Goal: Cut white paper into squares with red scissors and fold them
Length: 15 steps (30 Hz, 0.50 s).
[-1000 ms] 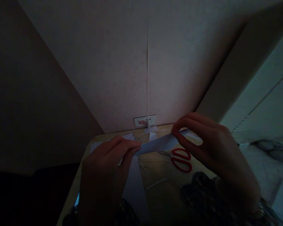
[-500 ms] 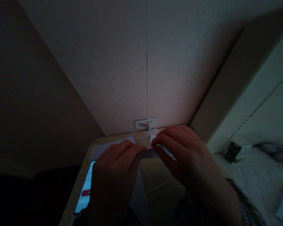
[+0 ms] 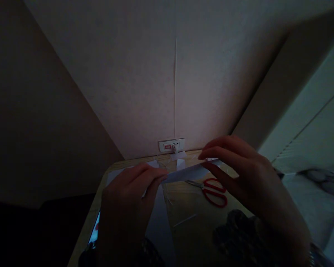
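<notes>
White paper strip [image 3: 185, 173] held up above the tabletop [image 3: 180, 200], long axis running crosswise between 2 hands, rising a little to the right. Left hand [image 3: 130, 193] has its grip pinched on the near-left end. Right hand [image 3: 246, 174]: grip narrow, thumb and finger about the strip near its other end—cannot tell if they press; the tip shows beyond them. Red-handled scissors [image 3: 211, 191] lie below, closer to the right hand.

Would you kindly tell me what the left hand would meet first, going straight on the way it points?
Past the paper strip it pinches, the left hand would probably meet the right hand first, though depth is unclear.
</notes>
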Available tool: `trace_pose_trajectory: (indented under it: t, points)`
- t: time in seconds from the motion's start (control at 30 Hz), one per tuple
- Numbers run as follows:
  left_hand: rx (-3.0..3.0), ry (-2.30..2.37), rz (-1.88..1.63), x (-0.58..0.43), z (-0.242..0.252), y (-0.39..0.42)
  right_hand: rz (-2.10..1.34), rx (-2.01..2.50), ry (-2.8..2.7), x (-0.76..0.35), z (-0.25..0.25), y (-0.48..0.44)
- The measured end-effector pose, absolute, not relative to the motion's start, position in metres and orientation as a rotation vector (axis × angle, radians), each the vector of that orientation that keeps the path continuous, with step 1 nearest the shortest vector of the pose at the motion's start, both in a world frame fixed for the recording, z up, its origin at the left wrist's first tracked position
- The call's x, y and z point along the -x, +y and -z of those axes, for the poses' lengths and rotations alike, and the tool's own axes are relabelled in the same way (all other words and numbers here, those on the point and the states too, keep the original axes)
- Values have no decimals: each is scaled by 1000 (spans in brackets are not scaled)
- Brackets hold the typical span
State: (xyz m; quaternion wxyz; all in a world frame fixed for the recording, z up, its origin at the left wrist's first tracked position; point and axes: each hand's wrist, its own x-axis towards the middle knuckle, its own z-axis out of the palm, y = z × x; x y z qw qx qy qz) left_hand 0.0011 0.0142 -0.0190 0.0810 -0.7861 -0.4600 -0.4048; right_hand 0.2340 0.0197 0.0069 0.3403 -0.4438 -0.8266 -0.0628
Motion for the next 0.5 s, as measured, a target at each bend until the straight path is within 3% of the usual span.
trace_pose_trajectory:
  t: [0.5]
  points:
    - [2488,-1407,1277,-25,11,15,69,1187,-2222,-207,-6,15]
